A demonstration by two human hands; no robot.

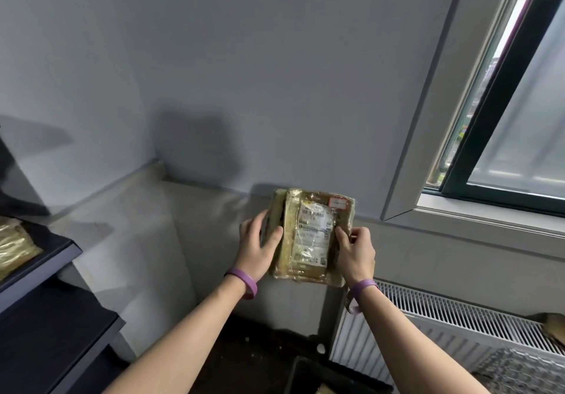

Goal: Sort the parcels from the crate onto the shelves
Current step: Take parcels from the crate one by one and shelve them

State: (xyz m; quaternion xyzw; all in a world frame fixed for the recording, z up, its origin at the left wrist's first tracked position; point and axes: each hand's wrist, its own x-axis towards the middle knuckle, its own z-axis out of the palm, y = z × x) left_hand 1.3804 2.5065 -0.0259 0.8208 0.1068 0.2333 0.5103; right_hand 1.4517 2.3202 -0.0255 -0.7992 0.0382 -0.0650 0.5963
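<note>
Head view: both hands, left (260,245) and right (356,253), gripped 1 brown tape-wrapped cardboard parcel (312,236); 1 gold-wrapped parcel (13,245) sat on dark shelf (46,266); black crate (308,377) contents mostly hidden.

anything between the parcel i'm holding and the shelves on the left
Nothing visible. The parcel, held by the left hand and right hand, has open air toward the shelves. One wrapped parcel already sits on the upper shelf.

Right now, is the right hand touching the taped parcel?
Touching. The head view shows the right hand gripping the taped parcel at its right edge, thumb pressed on its front.
</note>
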